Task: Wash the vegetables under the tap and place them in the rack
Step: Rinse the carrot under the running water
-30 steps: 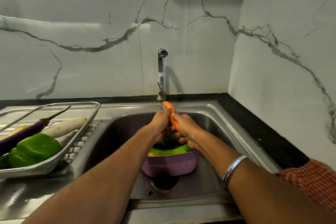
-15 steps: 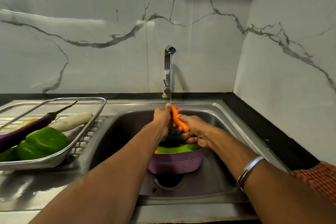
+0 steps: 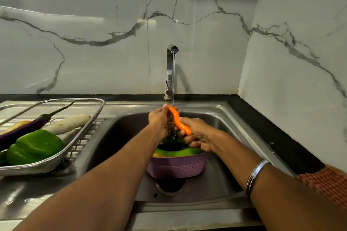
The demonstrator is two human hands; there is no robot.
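Tilted more upright than a moment ago, a wavy orange carrot [image 3: 178,120] sits under the tap [image 3: 171,69] stream above the sink [image 3: 236,118], left hand [image 3: 159,120] gripping its tip, right hand [image 3: 197,133] gripping its base, rack [image 3: 90,118] at nine o'clock.

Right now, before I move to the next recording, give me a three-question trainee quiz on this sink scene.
1. True or false: the steel wire rack already holds a green bell pepper.
2. The purple plastic basket sits: A) on the counter, B) in the steel sink, C) in the rack.
3. Fill in: the left hand and right hand hold a curved orange ___ under the running chrome tap.

Key: 1 true; 2 B; 3 carrot.
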